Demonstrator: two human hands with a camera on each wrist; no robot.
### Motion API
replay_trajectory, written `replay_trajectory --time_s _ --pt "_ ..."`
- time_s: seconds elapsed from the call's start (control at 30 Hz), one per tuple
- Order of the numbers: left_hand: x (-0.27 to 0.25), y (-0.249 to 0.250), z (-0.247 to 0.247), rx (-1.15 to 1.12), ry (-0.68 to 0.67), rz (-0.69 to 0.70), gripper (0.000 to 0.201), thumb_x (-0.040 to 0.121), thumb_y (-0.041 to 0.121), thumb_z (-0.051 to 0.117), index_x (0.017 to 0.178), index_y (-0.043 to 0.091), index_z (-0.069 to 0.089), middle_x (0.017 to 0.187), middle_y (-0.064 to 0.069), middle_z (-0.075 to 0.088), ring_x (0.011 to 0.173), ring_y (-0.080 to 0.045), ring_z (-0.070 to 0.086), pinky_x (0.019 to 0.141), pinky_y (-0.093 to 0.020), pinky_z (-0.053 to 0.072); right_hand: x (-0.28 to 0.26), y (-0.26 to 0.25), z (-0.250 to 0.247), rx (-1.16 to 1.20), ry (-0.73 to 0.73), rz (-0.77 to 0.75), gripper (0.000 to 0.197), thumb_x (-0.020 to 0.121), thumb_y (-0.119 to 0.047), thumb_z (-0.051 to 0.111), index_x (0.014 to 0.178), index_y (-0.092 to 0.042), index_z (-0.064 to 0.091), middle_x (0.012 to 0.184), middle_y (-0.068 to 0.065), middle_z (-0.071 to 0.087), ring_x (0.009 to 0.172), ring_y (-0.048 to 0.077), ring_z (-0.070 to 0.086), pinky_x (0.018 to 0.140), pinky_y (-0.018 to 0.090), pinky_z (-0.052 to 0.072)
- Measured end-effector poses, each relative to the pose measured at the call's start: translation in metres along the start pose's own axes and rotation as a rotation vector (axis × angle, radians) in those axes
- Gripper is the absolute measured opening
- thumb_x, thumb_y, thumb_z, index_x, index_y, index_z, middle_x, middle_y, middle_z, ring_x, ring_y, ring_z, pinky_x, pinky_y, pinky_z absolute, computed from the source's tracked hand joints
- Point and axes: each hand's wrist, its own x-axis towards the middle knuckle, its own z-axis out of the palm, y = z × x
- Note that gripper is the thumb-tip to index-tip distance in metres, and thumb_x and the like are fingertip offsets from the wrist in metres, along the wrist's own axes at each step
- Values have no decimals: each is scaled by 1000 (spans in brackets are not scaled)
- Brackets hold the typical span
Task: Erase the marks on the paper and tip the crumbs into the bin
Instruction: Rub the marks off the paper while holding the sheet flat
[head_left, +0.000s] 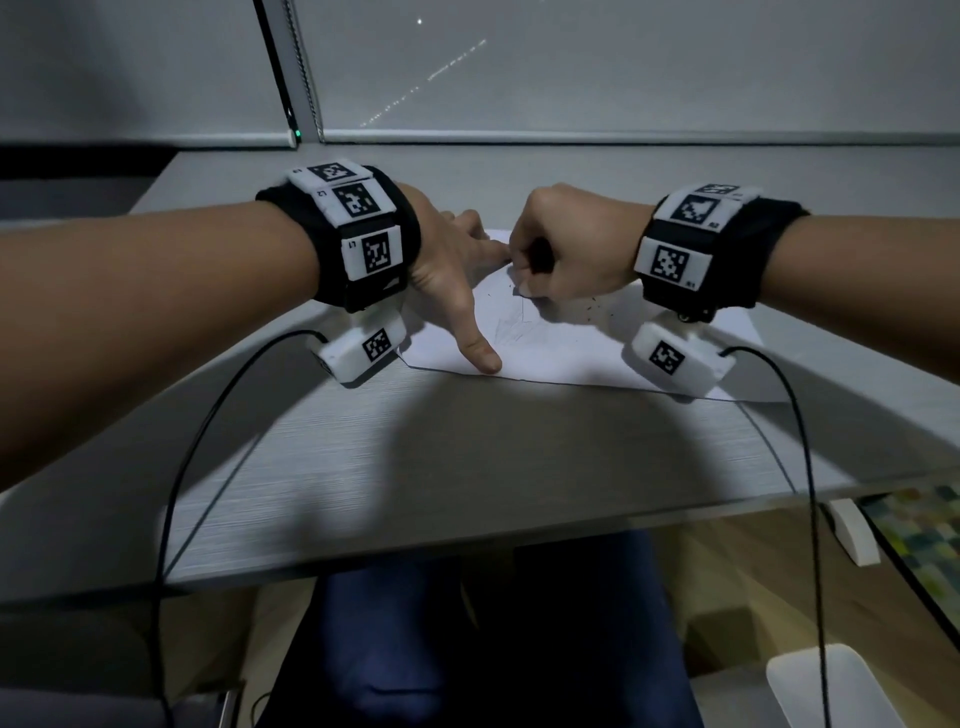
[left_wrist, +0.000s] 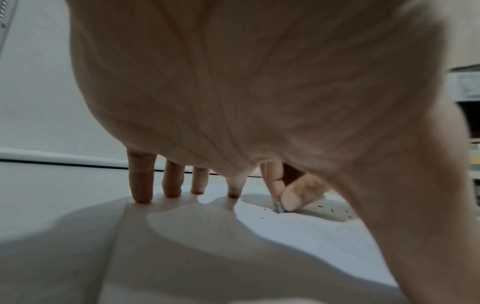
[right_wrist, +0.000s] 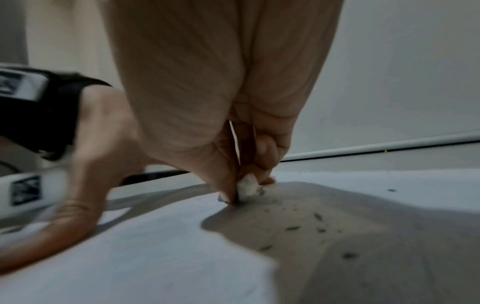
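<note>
Pinching a small white eraser (right_wrist: 248, 188) in curled fingertips, the right hand (head_left: 569, 249) rubs the paper (head_left: 561, 348) at its 12 o'clock edge. Remaining pencil marks (head_left: 511, 330) lie toward 7 o'clock from the eraser. The left hand (head_left: 452, 270), fingers straight and spread, pins the sheet's 9 o'clock side.

Pretty dim and grey overall, grainy too. Light from above and behind, so soft shadows spread under the left fingers (left_wrist: 142, 181) across the paper (head_left: 561, 343). Darker patch just right of the right fingertips (right_wrist: 228, 191), over the crumbs (right_wrist: 293, 228). Wrist views blurry up close, smeared and stretched toward the edges. No glare.
</note>
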Motion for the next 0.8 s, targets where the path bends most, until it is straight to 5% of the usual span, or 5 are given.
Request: replay_trajectory --time_s 0.2,0.53,0.7,0.8 --pt "1 1 0 -20 14 9 165 21 98 70 164 57 -2 158 -3 26 149 -36 30 108 -62 44 16 7 -4 -67 44 122 9 83 -18 81 75 -14 78 73 0 75 75 26 75 72 41 66" --pt "5 -3 3 -22 9 13 167 9 106 64 160 60 8 158 3 24 149 -33 30 104 -61 44 0 1 0 -8 -1 -3 12 88 -18 75 78 -12 79 67 -10 73 57 -8 64 63 20 52" --pt "3 -2 1 -37 3 24 170 10 105 66 160 62 0 163 1 20 152 -36 26 107 -65 43 9 11 -2 -29 50 65 10 85 -17 76 76 -14 80 70 -5 76 67 10 70 75 40 65" --pt "4 -3 2 -34 5 15 167 10 106 65 159 63 5 162 2 21 151 -35 28 103 -61 44 1 6 2 -8 41 36 12 86 -17 74 75 -16 77 68 -9 74 63 -2 67 71 34 60"
